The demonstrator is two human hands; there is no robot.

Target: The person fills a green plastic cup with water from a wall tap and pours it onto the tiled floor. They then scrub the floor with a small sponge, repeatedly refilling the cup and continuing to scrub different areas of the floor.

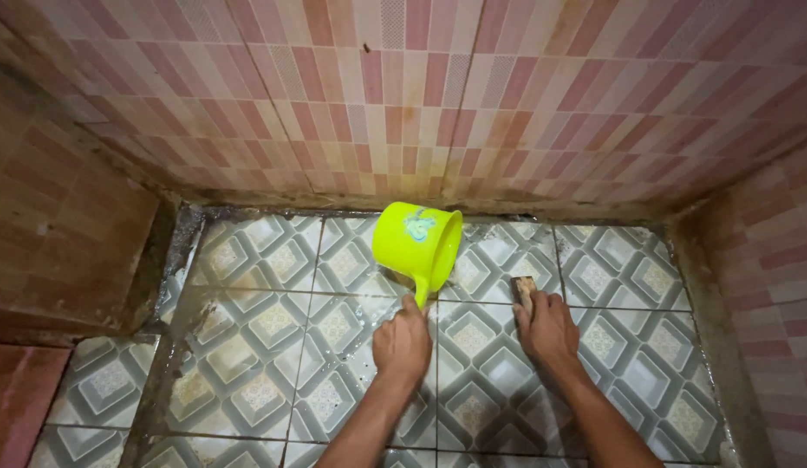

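Far left on my feed I see a dull reddish-brown tiled side wall point(61, 225), matte and stained, dropping to a dark, grimy seam where it meets the floor. The floor of glossy grey-and-white tiles with raised diamond and square patterns point(273, 364) looks wet, with brownish dirt patches along the left grout lines.

Moving in, my left hand point(403, 345) is clenched around the thin handle of a bright lime-green plastic dipper cup point(418, 242). The cup is smooth and round, wider at the mouth, with a faint blue mark on its side. It is tipped so its mouth faces right and down, near the foot of the back wall, with its lower rim close to the floor or on it. I cannot tell whether anything is inside it; the part of the interior I can see shows only green plastic.

Just to the right, my right hand point(546, 328) lies flat, fingers pressed over a small brown rectangular scrubbing block point(524, 287), rough-looking, which rests on the floor tiles. Only its far end shows past my fingertips.

Behind everything runs the back wall of narrow pink, cream and red vertical tiles point(438, 95), discoloured near its base. On the far right, a second pinkish tiled wall point(780, 286) closes the corner.
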